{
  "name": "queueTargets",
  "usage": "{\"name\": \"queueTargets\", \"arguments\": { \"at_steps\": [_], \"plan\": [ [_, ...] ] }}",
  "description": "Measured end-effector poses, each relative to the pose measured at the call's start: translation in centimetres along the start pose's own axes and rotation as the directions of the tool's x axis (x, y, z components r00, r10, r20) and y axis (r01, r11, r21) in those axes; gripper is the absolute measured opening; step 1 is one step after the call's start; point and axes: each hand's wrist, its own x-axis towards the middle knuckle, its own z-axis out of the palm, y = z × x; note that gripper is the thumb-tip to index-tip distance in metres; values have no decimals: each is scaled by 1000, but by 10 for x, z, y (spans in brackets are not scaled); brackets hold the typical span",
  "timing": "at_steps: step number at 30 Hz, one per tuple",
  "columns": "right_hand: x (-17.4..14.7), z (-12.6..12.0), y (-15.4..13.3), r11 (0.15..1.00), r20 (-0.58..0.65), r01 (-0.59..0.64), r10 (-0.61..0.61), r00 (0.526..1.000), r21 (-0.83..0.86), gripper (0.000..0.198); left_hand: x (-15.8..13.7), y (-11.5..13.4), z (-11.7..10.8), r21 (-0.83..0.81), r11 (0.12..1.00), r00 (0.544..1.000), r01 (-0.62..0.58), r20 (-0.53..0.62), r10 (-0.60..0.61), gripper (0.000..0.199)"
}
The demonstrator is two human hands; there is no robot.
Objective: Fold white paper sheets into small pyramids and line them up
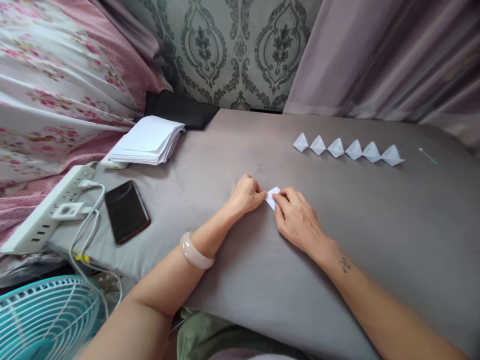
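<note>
Between my two hands, low over the grey cloth surface, is a small folded piece of white paper (pixel 272 199). My left hand (pixel 249 193) pinches its left corner between thumb and curled fingers. From the other side, my right hand (pixel 296 215) grips the paper with thumb and forefinger, covering its right part. Farther back to the right stands a row of several folded paper boats (pixel 345 148), all white and pointed at the top. A stack of white paper sheets (pixel 146 142) lies at the back left.
On the left lie a dark phone (pixel 127 211) and a white power strip (pixel 48 210) with plugs and cables. A turquoise fan (pixel 48 320) stands at the lower left. Behind the paper stack is a black cloth item (pixel 183 110). A thin green-and-white stick (pixel 428 156) lies far right.
</note>
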Motion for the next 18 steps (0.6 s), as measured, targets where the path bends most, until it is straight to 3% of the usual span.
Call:
{"name": "queueTargets", "arguments": {
  "at_steps": [13,18],
  "plan": [
    [13,3,-6,993,75,-115,117,990,-34,41,-3,-7,9,-28,998,995,-52,-83,50,7],
    [11,2,8,990,69,-96,90,994,102,42,-6,-10,14,112,938,940,-329,-54,336,20]
  ]
}}
